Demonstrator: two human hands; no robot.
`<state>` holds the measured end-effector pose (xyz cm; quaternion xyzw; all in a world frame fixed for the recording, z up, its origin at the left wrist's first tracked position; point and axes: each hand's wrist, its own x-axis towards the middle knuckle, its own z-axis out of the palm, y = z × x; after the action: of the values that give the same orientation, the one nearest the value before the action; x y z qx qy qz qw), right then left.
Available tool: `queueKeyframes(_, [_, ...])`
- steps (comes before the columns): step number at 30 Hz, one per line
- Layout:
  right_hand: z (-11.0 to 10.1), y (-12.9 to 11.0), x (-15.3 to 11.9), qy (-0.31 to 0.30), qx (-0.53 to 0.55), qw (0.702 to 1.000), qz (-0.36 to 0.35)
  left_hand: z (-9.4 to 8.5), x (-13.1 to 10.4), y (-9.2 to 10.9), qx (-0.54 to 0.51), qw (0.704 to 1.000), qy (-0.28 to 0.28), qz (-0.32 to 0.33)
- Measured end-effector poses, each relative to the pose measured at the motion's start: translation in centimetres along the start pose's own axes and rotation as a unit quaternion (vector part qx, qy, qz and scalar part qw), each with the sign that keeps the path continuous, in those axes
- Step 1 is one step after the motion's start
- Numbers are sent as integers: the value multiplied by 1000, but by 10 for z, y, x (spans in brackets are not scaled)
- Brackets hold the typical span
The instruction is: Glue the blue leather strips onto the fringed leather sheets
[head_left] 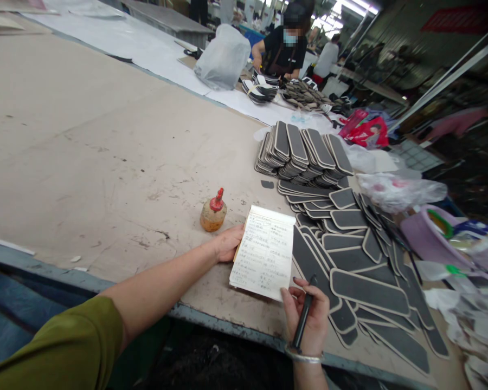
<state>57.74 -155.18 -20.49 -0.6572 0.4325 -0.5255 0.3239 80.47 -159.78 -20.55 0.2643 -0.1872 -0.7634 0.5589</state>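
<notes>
My left hand (229, 244) grips the left edge of a notepad (263, 252), its fingers hidden behind the pages. Handwriting in columns covers the open white page. A black pen (305, 315) lies across my right hand (314, 314), held by the curled fingers while the thumb touches the lower right corner of the pad. Just left of the pad stands a small round bottle (213, 214) with a red nozzle and an orange-brown lower part. Dark grey, light-edged flat pieces (369, 291) lie loosely overlapped beside my right hand.
Neat stacks of similar grey pieces (305, 149) stand farther back on the brown-covered table (106, 157). At the right are a lilac basket (425, 238) and clear plastic bags (402, 190). Across the table, a co-worker (287, 54) stands behind piled pieces and a plastic bag (223, 57).
</notes>
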Motion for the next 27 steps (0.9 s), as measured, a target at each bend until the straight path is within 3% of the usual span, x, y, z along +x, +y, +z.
queueKeyframes(3, [0, 0, 0, 0, -3, 1000, -4, 4, 1, -2, 24, 996, 55, 64])
queueKeyframes(7, [2, -1, 0, 11, -8, 1000, -2, 2, 3, -5, 47, 984, 144, 89])
queueKeyframes(14, [5, 4, 1, 23, -4, 1000, -8, -4, 6, -7, 102, 967, 202, 117])
queueKeyframes(23, [6, 8, 0, 35, -12, 999, -23, 0, -1, -2, 70, 976, 126, 166])
queueKeyframes(27, [6, 7, 1, 39, -13, 999, -25, -4, 3, -3, 90, 961, 174, 195])
